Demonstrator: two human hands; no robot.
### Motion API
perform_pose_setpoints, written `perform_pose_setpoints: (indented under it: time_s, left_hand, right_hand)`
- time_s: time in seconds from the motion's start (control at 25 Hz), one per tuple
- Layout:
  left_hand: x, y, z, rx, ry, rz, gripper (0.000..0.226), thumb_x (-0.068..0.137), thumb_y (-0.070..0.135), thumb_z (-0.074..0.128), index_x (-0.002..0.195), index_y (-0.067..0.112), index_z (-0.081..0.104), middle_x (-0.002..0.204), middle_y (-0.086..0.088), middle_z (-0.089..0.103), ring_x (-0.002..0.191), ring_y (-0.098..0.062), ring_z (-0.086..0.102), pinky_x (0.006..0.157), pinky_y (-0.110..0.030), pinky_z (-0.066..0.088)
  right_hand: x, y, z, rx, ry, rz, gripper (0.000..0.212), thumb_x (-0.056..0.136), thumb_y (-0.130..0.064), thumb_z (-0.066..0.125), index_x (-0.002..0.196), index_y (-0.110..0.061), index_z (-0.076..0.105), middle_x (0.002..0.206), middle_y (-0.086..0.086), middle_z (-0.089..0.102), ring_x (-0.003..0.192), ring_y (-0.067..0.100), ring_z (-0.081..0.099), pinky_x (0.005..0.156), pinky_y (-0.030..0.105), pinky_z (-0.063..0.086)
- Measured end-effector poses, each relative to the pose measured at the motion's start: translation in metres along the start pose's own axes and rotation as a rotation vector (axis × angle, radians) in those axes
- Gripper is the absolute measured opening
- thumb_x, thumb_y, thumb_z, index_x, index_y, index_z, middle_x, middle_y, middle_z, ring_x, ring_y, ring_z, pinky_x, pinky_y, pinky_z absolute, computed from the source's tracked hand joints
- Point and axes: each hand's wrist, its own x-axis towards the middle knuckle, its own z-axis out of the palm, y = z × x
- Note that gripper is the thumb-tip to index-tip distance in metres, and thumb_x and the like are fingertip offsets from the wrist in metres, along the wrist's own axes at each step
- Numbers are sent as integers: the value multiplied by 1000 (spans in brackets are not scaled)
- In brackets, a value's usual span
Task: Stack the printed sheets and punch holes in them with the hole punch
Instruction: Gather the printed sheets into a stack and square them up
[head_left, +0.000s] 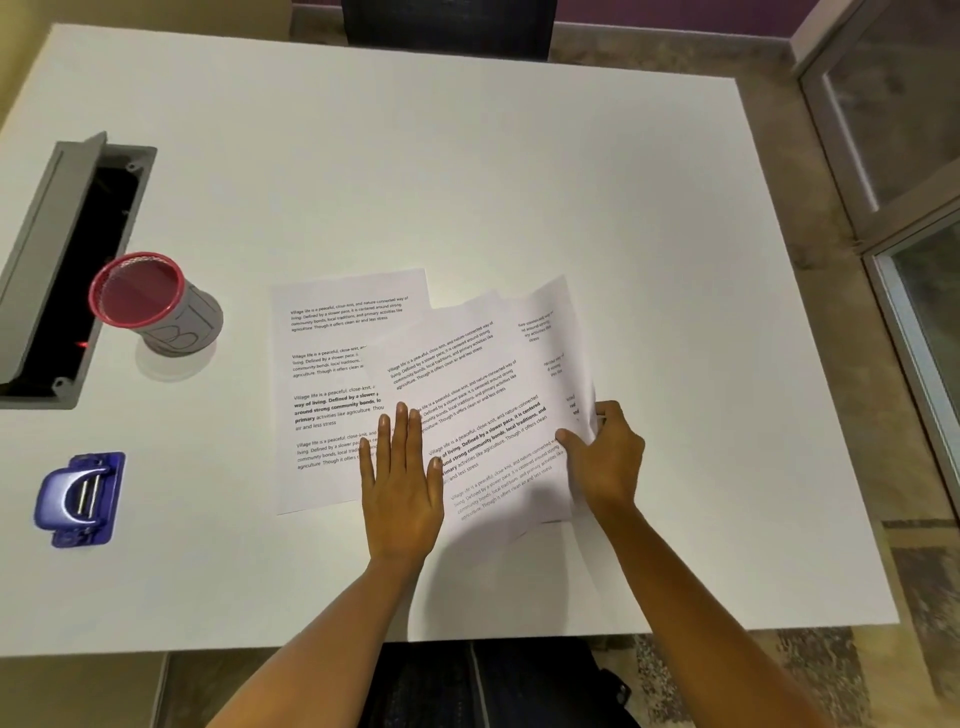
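A smooth white desk seen from above, with two bare forearms reaching in from the near edge. Several thin white sheets of printed paper lie fanned near the middle, overlapping loosely, each carrying short blocks of black text, some in bold. One sheet lies flat and square at the left of the fan, partly covered by the others, which are skewed to the right.

The left hand lies flat and open, fingers straight and together, palm pressed on the lower left part of the top sheets. The right hand pinches the right edge of the skewed sheets, thumb on top and fingers curled under, lifting that edge slightly so the paper bows.

Well to the left, near the desk's front, sits the punch, a glossy blue block with a curved handle and metal parts, untouched. Behind it stands a round cup with a red mesh rim and grey body. Beside the cup, a grey rectangular hatch is set in the desk, its lid raised over a dark cavity.
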Motion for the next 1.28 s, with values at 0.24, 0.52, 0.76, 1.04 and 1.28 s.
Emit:
perform_pose_setpoints:
  time_s: [0.24, 0.52, 0.76, 1.04, 1.28]
  left_hand:
    - [-3, -4, -9, -128, -21, 78, 60, 102, 40, 20, 155, 16, 9, 165, 2, 3, 152, -14, -1, 124, -44, 1]
    - [5, -27, -46, -371, 189, -95, 62, 102, 16, 36, 155, 9, 3, 164, 1, -4, 152, -14, -4, 123, -35, -9]
    - [23, -55, -95, -876, 262, -502, 46, 106, 30, 25, 148, 15, 35, 154, -5, 39, 143, -19, 34, 118, -30, 24]
    - [45, -85, -122, -1221, 323, -890, 66, 103, 46, 11, 120, 10, 64, 128, -12, 64, 123, -28, 55, 106, -34, 40]
    - [40, -80, -120, -1086, 225, -925, 60, 102, 49, 15, 119, 18, 63, 116, -5, 65, 105, -21, 58, 80, -21, 40]
  right_hand:
    - [-13, 7, -28, 35, 70, -26, 27, 78, -25, 79, 91, -10, 60, 85, 0, 61, 65, 19, 57, 51, 10, 37]
    - [-26, -36, -60, 389, 91, -60, 20, 73, -30, 81, 81, -25, 64, 77, -13, 69, 62, 5, 67, 44, 5, 45]
    - [-34, -84, -38, 749, -144, 11, 17, 72, -21, 82, 86, -20, 73, 87, -4, 78, 77, 18, 75, 67, 32, 61]
    - [-30, -103, 43, 747, -353, 177, 19, 69, -19, 84, 85, -14, 75, 87, 4, 78, 84, 28, 74, 79, 43, 61]
    - [-27, -89, 96, 538, -415, 297, 24, 71, -20, 82, 92, -14, 72, 93, 4, 76, 87, 28, 72, 87, 47, 58]
